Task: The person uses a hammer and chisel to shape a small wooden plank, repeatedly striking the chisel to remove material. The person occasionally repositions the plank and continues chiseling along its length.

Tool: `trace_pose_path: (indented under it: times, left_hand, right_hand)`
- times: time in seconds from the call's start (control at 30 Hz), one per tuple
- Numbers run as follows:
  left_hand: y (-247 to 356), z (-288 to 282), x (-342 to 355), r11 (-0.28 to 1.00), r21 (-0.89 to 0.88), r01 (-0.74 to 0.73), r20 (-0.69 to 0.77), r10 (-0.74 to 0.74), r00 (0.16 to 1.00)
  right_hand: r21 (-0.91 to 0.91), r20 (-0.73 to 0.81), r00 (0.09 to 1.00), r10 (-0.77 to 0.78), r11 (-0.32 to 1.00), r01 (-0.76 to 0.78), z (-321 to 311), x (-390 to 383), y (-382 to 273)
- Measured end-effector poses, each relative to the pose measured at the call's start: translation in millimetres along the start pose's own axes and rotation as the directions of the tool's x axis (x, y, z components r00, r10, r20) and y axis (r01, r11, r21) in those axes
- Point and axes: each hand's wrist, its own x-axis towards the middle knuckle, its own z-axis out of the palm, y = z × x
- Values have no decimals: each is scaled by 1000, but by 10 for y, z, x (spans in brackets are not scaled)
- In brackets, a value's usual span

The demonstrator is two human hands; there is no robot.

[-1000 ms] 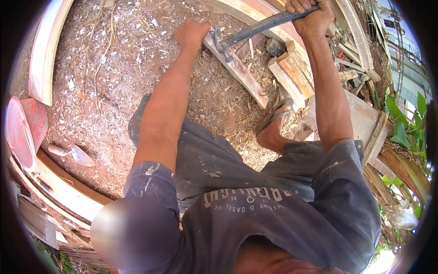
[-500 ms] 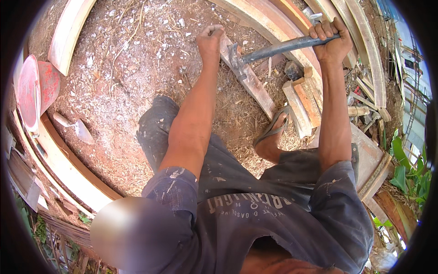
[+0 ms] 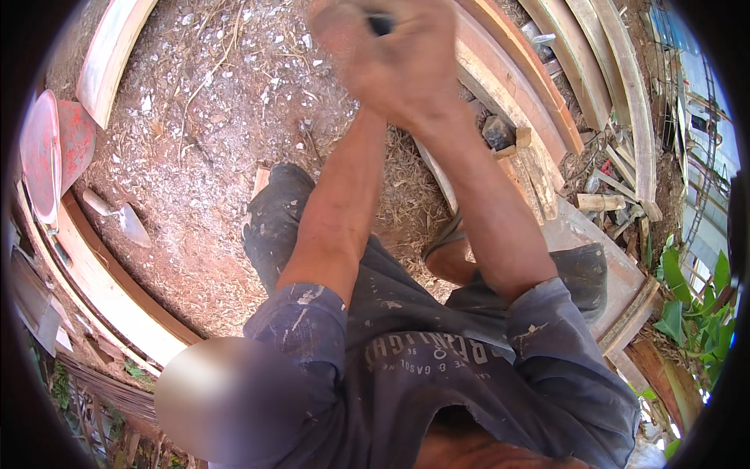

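Both hands are blurred by motion at the top of the head view, one over the other. My right hand (image 3: 414, 62) is closed round a dark handle (image 3: 380, 25), of which only a small part shows; any tool head is hidden. My left hand (image 3: 340, 39) is mostly smeared and overlapped by the right, so its fingers and grip are unclear. A narrow pale board (image 3: 437, 180) lies on the dirt beneath my forearms, largely covered by them. My sandalled foot (image 3: 451, 258) is beside that board.
Curved planks (image 3: 586, 70) line the right, near wood offcuts (image 3: 535, 172), a rebar frame (image 3: 703, 156) and leafy plants (image 3: 683, 305). At left are a curved board (image 3: 117, 55), a scuffed red object (image 3: 74, 148), a trowel (image 3: 129, 223) and a long curved timber (image 3: 125, 305).
My right hand and forearm have swung up and leftward from the right side, coming over my left hand. The hammer head seen on the board earlier no longer shows.
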Motion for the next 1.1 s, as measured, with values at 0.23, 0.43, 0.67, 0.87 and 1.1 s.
trace_pose_path:
  times: [0.23, 0.43, 0.67, 0.87, 1.1]
  left_hand:
    - [406, 12, -351, 641, -712, 288, 363, -16, 932]
    - [366, 23, -205, 996, -85, -12, 11, 13, 1000]
    - [447, -26, -184, 1000, 2, -19, 76, 19, 997]
    - [270, 116, -106, 994, 20, -106, 12, 106, 994]
    - [647, 432, -64, 960, 45, -277, 110, 271, 956]
  right_hand:
    - [-162, 30, 996, 89, 983, -83, 352, -93, 25]
    - [648, -9, 946, 323, 723, -240, -1188, -34, 614]
    - [702, -90, 913, 397, 676, -225, -1248, -450, 343]
    - [492, -157, 904, 397, 825, -277, -1035, -355, 415]
    - [705, -231, 948, 217, 709, 10, -1385, -650, 468]
